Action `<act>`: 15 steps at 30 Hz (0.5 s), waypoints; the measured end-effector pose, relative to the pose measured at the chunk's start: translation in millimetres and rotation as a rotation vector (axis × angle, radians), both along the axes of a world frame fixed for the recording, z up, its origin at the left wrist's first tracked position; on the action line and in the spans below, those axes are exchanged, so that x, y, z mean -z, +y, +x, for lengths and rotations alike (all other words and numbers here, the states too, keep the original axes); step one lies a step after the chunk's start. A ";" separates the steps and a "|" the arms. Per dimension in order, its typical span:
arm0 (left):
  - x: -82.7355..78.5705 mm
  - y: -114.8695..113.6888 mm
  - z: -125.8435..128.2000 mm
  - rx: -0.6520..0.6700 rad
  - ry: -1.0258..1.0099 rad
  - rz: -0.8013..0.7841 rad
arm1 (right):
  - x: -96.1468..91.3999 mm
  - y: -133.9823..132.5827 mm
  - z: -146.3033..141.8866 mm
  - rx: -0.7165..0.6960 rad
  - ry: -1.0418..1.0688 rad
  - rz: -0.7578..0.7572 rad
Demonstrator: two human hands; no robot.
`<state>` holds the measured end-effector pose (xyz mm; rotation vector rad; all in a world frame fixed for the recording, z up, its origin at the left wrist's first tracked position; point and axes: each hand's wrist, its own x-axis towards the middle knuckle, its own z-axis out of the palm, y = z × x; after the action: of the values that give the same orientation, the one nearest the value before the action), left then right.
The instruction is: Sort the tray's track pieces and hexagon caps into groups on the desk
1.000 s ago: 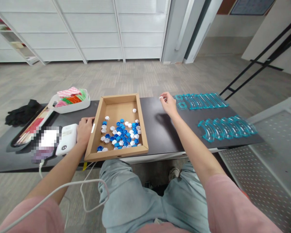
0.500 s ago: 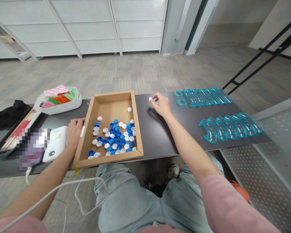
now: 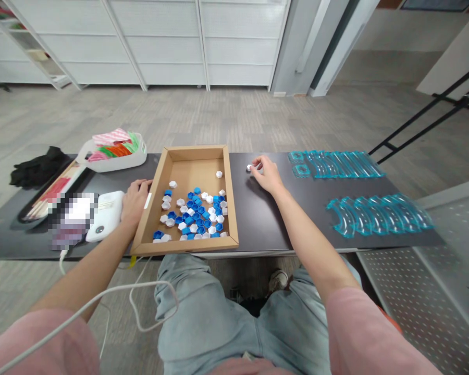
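Note:
Between the thumb and fingertips of my right hand (image 3: pixel 268 176) is a small white hexagonal piece (image 3: pixel 249 167), low over the dark tabletop, right of the cardboard tray. Whether the piece touches the table I cannot tell. My left hand (image 3: pixel 135 200) lies on the table with its fingers out, against the left side of the cardboard tray (image 3: pixel 233 208), holding nothing. Inside the tray, blue hexagonal pieces (image 3: pixel 197 208) and white ones (image 3: pixel 181 202) are heaped toward the near right. A lone white piece (image 3: pixel 219 174) sits near the tray's far right corner.
Teal transparent curved parts (image 3: pixel 379 216) lie in two rows at the right, beside small teal square parts (image 3: pixel 300 171). On the left are a white basket (image 3: pixel 119 164) of colourful strips, a long black tray (image 3: pixel 27 223), a white device (image 3: pixel 105 216) and a black cloth (image 3: pixel 39 166).
The view has shifted, so the table's contents appear farther right. My right hand has lowered the white piece slightly toward the tabletop. My left hand stays beside the tray.

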<state>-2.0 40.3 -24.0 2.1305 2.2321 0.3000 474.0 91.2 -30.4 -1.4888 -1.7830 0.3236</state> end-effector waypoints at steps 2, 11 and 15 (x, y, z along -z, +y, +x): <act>3.2 2.4 -2.5 0.009 -0.009 0.003 | -9.8 -7.8 -9.7 -0.095 0.036 0.062; 6.3 5.7 -3.7 0.014 -0.072 0.021 | -66.8 18.1 -116.2 -0.403 -0.540 0.069; 6.0 5.0 -0.4 0.017 -0.091 0.046 | -52.9 43.6 -145.3 -0.383 -0.683 -0.068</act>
<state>-2.3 45.3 -30.0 2.1114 2.1769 0.4415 328.7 134.8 22.6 -1.3896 -2.6336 0.0545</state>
